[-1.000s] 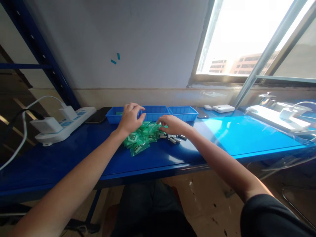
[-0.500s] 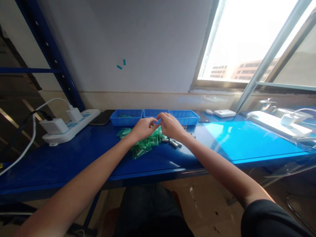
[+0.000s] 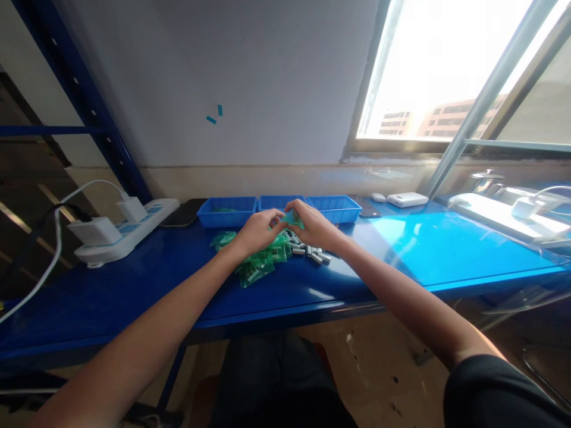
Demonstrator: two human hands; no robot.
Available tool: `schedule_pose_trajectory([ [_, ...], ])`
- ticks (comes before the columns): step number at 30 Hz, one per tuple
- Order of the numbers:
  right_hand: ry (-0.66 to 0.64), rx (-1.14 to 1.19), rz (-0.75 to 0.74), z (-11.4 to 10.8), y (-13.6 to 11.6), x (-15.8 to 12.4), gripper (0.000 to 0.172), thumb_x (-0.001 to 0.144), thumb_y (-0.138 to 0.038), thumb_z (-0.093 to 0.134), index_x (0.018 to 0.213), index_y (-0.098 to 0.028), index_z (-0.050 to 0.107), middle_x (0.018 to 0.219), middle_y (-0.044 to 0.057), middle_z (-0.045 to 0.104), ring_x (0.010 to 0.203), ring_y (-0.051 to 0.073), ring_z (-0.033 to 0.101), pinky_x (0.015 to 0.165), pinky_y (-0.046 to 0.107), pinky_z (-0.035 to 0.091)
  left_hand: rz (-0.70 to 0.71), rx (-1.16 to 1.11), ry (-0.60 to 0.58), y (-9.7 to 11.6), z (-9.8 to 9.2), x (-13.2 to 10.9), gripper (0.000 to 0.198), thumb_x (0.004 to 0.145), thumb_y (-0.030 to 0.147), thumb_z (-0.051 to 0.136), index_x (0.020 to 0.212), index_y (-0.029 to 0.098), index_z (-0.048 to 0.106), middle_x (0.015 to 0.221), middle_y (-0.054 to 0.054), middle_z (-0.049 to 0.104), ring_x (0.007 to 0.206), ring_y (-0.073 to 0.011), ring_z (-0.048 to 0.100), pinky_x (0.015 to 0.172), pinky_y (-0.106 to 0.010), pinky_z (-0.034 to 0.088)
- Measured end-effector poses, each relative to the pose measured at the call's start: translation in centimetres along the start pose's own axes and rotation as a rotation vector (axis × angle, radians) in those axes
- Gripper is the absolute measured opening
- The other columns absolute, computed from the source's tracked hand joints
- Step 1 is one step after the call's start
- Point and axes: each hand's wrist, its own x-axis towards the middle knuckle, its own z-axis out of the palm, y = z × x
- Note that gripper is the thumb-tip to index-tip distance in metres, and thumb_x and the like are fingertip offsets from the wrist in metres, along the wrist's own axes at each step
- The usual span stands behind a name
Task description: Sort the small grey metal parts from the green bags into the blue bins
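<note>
My left hand [image 3: 259, 230] and my right hand [image 3: 312, 226] meet above a heap of small green plastic bags [image 3: 259, 261] on the blue table [image 3: 134, 279]. Both pinch one green bag [image 3: 292, 219] held between their fingertips. Several small grey metal parts [image 3: 312, 254] lie on the table just under my right hand. Behind the hands stand three blue trays [image 3: 227, 211] in a row; the left one holds something green.
A white power strip [image 3: 122, 233] with plugged chargers and cables lies at the left, a dark phone [image 3: 181, 215] beside it. A white power bank [image 3: 405, 199] and another strip [image 3: 499, 214] lie at the right below the window. A blue rack post [image 3: 89, 107] rises at the left.
My left hand moved from the left tray to the middle and met my right hand; both now hold a green bag slightly above the heap.
</note>
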Motion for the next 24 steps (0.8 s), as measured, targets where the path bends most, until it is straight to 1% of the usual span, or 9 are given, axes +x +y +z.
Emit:
schedule_pose_trajectory([
  [3, 0.141, 0.057, -0.002, 0.3, -0.4, 0.1, 0.035, 0.079, -0.019, 0.057, 0.112, -0.018, 0.045, 0.103, 0.009, 0.058, 0.091, 0.02, 0.055, 0.078, 0.033, 0.045, 0.082, 0.054, 0.08, 0.6, -0.9, 0.2, 0.025, 0.088, 0.039, 0.05, 0.09, 0.019, 0.065, 0.086, -0.003, 0.07, 0.076, -0.0171, 0.063, 0.068, -0.026, 0.046],
  [6, 0.269, 0.07, 0.03, 0.1, -0.7, 0.1, 0.05, 0.079, -0.024, 0.06, 0.124, -0.016, 0.04, 0.111, 0.013, 0.053, 0.093, 0.021, 0.054, 0.078, 0.034, 0.045, 0.068, 0.303, 0.369, -0.3, -3.5, 0.3, 0.021, 0.09, 0.033, 0.049, 0.093, 0.019, 0.065, 0.09, -0.004, 0.069, 0.084, -0.0193, 0.06, 0.078, -0.03, 0.044],
  [7, 0.293, 0.062, 0.054, 0.0, -0.7, 0.1, 0.051, 0.08, -0.025, 0.059, 0.126, -0.015, 0.04, 0.112, 0.013, 0.052, 0.093, 0.021, 0.053, 0.078, 0.034, 0.045, 0.024, 0.387, 0.49, -1.1, -4.5, 0.3, 0.022, 0.091, 0.031, 0.047, 0.096, 0.019, 0.065, 0.093, -0.005, 0.068, 0.09, -0.0205, 0.057, 0.083, -0.032, 0.043],
  [9, 0.26, 0.024, 0.093, -0.2, -0.7, 0.1, 0.044, 0.083, -0.027, 0.057, 0.124, -0.015, 0.045, 0.107, 0.012, 0.054, 0.092, 0.021, 0.053, 0.08, 0.035, 0.045, -0.068, 0.503, 0.607, -3.1, -6.4, 0.1, 0.023, 0.092, 0.03, 0.048, 0.101, 0.018, 0.065, 0.095, -0.006, 0.067, 0.096, -0.0221, 0.052, 0.091, -0.036, 0.041],
  [11, 0.158, -0.026, 0.099, -0.1, -0.6, 0.1, 0.033, 0.086, -0.028, 0.055, 0.116, -0.016, 0.053, 0.097, 0.008, 0.058, 0.09, 0.021, 0.053, 0.082, 0.035, 0.043, -0.124, 0.549, 0.558, -5.0, -7.5, -0.2, 0.026, 0.089, 0.029, 0.053, 0.109, 0.018, 0.064, 0.103, -0.006, 0.065, 0.102, -0.0243, 0.049, 0.097, -0.04, 0.039],
  [14, 0.017, -0.069, 0.075, 0.6, -0.5, 0.0, 0.024, 0.087, -0.028, 0.056, 0.107, -0.017, 0.06, 0.089, 0.006, 0.06, 0.089, 0.021, 0.053, 0.083, 0.033, 0.041, -0.148, 0.531, 0.444, -6.1, -7.1, -0.4, 0.025, 0.085, 0.033, 0.055, 0.102, 0.018, 0.067, 0.102, -0.008, 0.066, 0.101, -0.0254, 0.052, 0.098, -0.041, 0.039],
  [16, -0.027, -0.07, 0.049, 1.0, -0.5, 0.0, 0.023, 0.087, -0.027, 0.057, 0.106, -0.016, 0.062, 0.088, 0.006, 0.06, 0.087, 0.02, 0.054, 0.083, 0.032, 0.04, -0.113, 0.433, 0.335, -5.2, -6.2, -0.3, 0.027, 0.087, 0.037, 0.05, 0.1, 0.02, 0.068, 0.098, -0.007, 0.068, 0.095, -0.0232, 0.058, 0.092, -0.036, 0.044],
  [21, -0.044, -0.073, 0.016, 1.1, -0.7, 0.0, 0.023, 0.086, -0.027, 0.059, 0.106, -0.014, 0.064, 0.087, 0.006, 0.061, 0.085, 0.019, 0.054, 0.083, 0.031, 0.04, -0.043, 0.271, -0.143, -2.0, -4.4, 0.0, 0.047, 0.074, 0.054, 0.06, 0.108, 0.022, 0.067, 0.101, -0.006, 0.071, 0.088, -0.0231, 0.065, 0.076, -0.029, 0.049],
  [24, -0.032, -0.071, 0.038, 0.7, -0.8, 0.0, 0.023, 0.086, -0.026, 0.059, 0.105, -0.014, 0.065, 0.087, 0.007, 0.062, 0.086, 0.019, 0.054, 0.082, 0.03, 0.04, -0.079, 0.297, -0.215, -1.9, -4.3, -0.1, 0.034, 0.075, 0.046, 0.059, 0.097, 0.023, 0.071, 0.096, -0.005, 0.073, 0.087, -0.0242, 0.067, 0.074, -0.029, 0.05],
])
